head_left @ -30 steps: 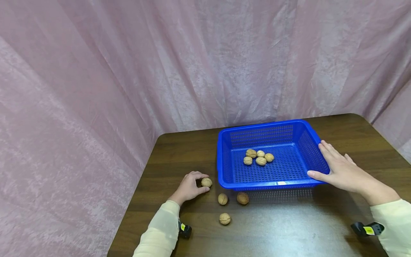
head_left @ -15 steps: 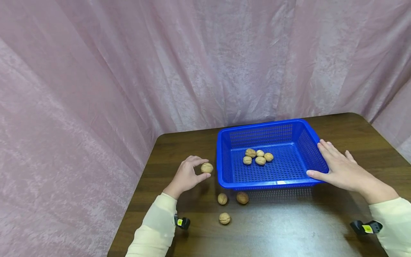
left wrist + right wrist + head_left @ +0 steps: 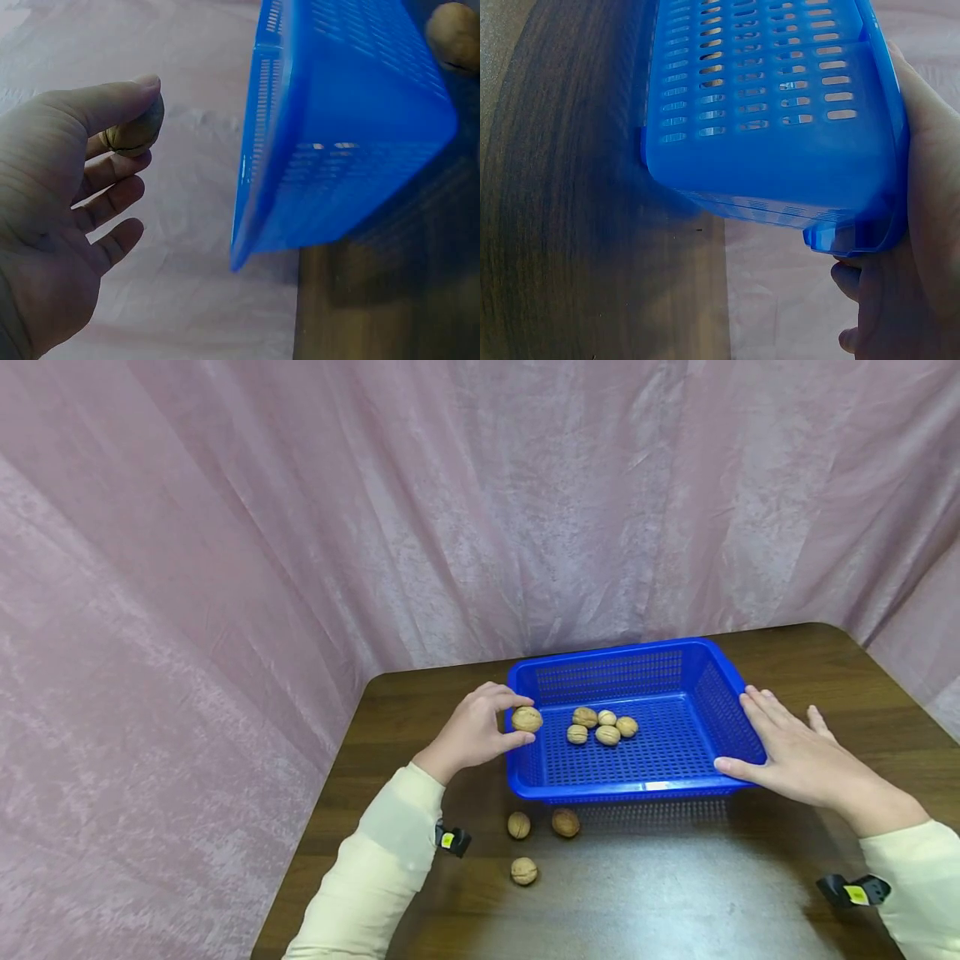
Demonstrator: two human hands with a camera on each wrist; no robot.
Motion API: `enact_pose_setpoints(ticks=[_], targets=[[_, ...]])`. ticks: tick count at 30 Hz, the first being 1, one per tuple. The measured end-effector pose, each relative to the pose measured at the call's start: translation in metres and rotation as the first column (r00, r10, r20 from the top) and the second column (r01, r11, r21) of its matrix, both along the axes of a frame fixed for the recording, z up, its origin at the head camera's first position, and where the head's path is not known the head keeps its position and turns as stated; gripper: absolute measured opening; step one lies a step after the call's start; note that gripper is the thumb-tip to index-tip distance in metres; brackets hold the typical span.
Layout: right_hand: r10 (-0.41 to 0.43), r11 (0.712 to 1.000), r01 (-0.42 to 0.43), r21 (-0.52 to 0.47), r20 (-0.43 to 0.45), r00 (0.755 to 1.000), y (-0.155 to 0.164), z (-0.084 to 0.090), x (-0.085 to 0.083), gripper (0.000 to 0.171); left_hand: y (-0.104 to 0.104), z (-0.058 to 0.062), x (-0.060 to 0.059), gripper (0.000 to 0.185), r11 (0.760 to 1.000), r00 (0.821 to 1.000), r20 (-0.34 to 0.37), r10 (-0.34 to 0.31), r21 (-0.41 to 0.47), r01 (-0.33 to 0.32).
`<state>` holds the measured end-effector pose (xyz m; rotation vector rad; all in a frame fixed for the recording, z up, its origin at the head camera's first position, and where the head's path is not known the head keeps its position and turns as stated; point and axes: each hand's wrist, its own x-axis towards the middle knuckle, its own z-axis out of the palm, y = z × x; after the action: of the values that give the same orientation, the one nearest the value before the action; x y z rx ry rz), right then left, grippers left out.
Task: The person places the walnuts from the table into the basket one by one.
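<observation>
Blue basket on the table — four walnuts clustered on its perforated floor.
The left hand pinches a tan, ridged walnut between thumb and fingertips above the basket's left rim; the right hand lies flat, fingers straight, against the right wall. Three loose walnuts lie on the table in front — apart from the basket.

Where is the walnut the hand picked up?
In the head view, the left hand pinches the walnut above the blue basket's left rim.
</observation>
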<state>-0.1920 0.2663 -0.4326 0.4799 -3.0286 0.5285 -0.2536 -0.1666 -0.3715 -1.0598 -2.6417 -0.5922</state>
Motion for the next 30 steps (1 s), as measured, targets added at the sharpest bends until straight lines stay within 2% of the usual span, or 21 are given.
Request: enact_pose_setpoints(ticks=[5,9,13,19,26,30], targets=[[-0.003,1.000,0.003,-0.008,0.001,1.000,0.001,0.000,0.000,0.106,0.028,0.009,-0.025,0.047,0.998,0.997,0.071,0.017,-0.055,-0.013],[-0.001,1.000,0.001,-0.017,0.001,1.000,0.001,-0.002,-0.001,0.106,0.050,0.008,-0.048,0.045,0.997,0.986,0.168,0.018,-0.075,-0.006],[-0.001,1.000,0.001,-0.023,0.001,1.000,0.001,-0.004,-0.001,0.106,0.069,-0.001,-0.068,0.045,0.997,0.967,0.253,0.008,-0.080,0.013],[-0.007,1.000,0.007,-0.028,-0.001,1.000,-0.001,-0.005,0.000,0.107,0.092,-0.018,-0.088,0.046,0.995,0.940,0.339,0.032,-0.104,0.004],[-0.010,1.000,0.010,-0.023,-0.003,1.000,0.000,-0.002,-0.001,0.107,0.117,-0.037,-0.104,0.047,0.994,0.936,0.345,0.068,-0.102,-0.035],[-0.009,1.000,0.009,-0.029,0.004,1.000,0.000,-0.004,-0.001,0.107,0.128,-0.046,-0.109,0.047,0.992,0.926,0.366,0.094,-0.108,-0.058]])
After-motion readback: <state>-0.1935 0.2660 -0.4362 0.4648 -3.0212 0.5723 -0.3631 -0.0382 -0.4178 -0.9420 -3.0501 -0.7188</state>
